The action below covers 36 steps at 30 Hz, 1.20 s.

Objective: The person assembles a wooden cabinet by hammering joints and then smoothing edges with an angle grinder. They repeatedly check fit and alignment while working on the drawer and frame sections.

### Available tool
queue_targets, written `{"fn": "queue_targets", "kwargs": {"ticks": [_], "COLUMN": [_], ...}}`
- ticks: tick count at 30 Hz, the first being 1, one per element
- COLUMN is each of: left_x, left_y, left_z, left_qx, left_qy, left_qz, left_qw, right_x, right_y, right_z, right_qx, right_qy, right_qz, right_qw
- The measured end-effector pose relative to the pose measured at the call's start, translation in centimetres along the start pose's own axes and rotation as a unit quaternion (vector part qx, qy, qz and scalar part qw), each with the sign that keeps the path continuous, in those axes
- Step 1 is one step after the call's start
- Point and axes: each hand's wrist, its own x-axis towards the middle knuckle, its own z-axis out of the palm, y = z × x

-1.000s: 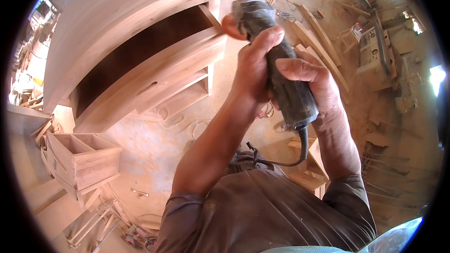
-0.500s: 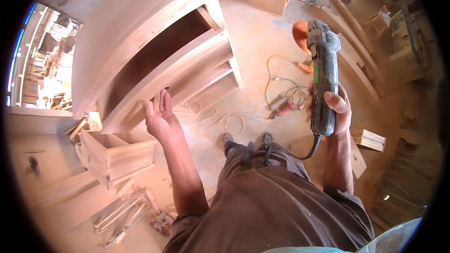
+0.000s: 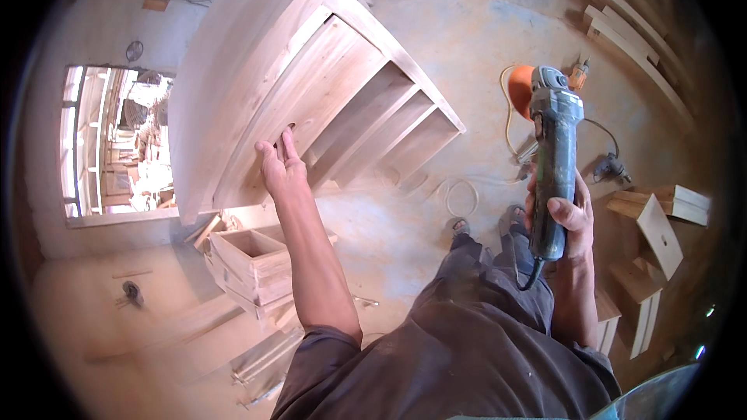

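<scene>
A pale, unpainted wooden chest of drawers [image 3: 233,54] stands tilted in view at the upper left. Its top drawer front [image 3: 323,85] lies nearly level with the frame, and a small dark finger hole shows in it. My left hand [image 3: 284,167] reaches up to this front with its fingers apart, the fingertips touching the wood by the hole. In my right hand [image 3: 574,214] is an angle grinder [image 3: 554,163], gripped round its dark body and held upright away from the chest. An orange disc [image 3: 520,93] sits at its head, and its cord hangs from the bottom.
A loose wooden drawer [image 3: 253,264] rests below the chest on the left. Curved wooden parts [image 3: 630,43] lie at the upper right, with cut boards [image 3: 657,237] lower down. Another power tool [image 3: 611,167] and a coiled cord [image 3: 463,196] are on the dusty floor.
The top drawer has gone in: its dark inside no longer shows. My left hand has moved with its front. My view has turned, and the grinder stays in my right hand.
</scene>
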Motion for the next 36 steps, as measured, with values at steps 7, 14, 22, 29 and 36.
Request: {"fn": "queue_targets", "kwargs": {"ticks": [7,14,22,29,36], "left_x": [-0.5,-0.7,-5.0,-2.3,0.7], "left_y": [-2.0,-1.0,-3.1,-1.0,0.5], "left_z": [2.1,1.7,0.9,-0.6,-3.6], "left_qx": [0.06,0.04,0.608,0.544,0.412], "left_qy": [-0.01,-0.042,-0.17,-0.213,-0.266], "left_qz": [0.062,0.048,0.297,0.28,0.229], "left_qw": [0.996,0.997,0.716,0.762,0.841], "right_x": [-1.6,-1.7,-1.3,-1.2,-1.3], "right_y": [6.2,15.3,22.3,25.0,25.4], "right_z": [0.3,-2.4,-9.1,-11.0,-11.9], "right_qx": [0.023,0.082,0.083,0.115,0.1], "right_qy": [0.057,0.066,0.07,0.095,0.09], "right_qz": [-0.036,-0.007,0.044,0.024,0.008], "right_qw": [0.997,0.994,0.993,0.989,0.991]}}
